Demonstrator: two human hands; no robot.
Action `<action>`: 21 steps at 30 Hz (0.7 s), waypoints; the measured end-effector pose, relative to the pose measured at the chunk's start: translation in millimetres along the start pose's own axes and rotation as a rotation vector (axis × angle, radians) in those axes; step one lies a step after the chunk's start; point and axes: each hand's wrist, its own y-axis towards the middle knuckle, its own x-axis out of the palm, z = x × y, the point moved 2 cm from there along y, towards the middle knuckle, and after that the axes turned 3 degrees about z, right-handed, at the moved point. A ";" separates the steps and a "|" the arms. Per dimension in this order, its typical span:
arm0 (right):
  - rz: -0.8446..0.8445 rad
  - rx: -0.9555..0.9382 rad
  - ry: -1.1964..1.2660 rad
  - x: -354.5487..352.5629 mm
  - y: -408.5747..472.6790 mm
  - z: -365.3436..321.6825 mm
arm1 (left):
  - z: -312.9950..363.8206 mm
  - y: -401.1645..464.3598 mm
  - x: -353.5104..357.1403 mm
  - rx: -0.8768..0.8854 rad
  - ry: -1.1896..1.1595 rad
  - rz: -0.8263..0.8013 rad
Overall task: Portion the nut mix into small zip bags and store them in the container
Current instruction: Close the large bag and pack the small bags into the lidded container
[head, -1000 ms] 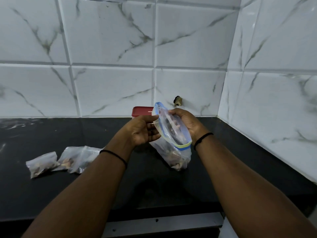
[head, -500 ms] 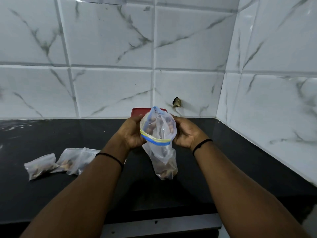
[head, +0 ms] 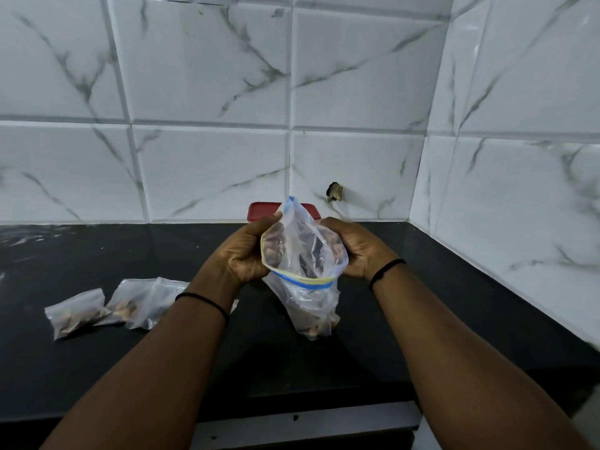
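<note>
At frame centre, the left hand point(head: 245, 251) and right hand point(head: 355, 248) each grasp one side of the open-mouthed zip bag point(head: 303, 271) above the black counter point(head: 97, 368).

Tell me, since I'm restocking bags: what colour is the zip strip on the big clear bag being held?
Yellow and blue, on the large clear plastic zip bag; head view.

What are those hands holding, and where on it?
Both the left hand and right hand hold the large zip bag at its open mouth.
</note>
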 end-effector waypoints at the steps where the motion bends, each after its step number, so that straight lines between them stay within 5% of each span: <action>1: 0.087 -0.066 -0.121 -5.4 -0.1 -3.6 | 1.2 -3.7 1.0 -0.004 0.029 -0.005; 4: 0.292 -0.239 -0.547 -16.8 -8.2 -18.0 | 9.0 -10.8 1.3 0.002 0.198 0.058; 8: 0.453 -0.214 -1.074 -26.8 -14.8 -36.7 | 24.9 -6.8 -11.4 0.097 0.508 0.341; 14: 0.630 -0.302 -1.785 -20.3 -24.5 -46.4 | 37.1 -6.4 2.1 0.398 1.303 0.730; 18: 0.742 -0.491 -2.003 3.7 -25.7 -41.0 | 31.2 -15.4 18.2 0.655 1.662 0.950; 21: 0.822 -0.571 -2.009 14.3 -21.8 -35.2 | 31.9 -19.5 25.1 0.634 1.723 1.063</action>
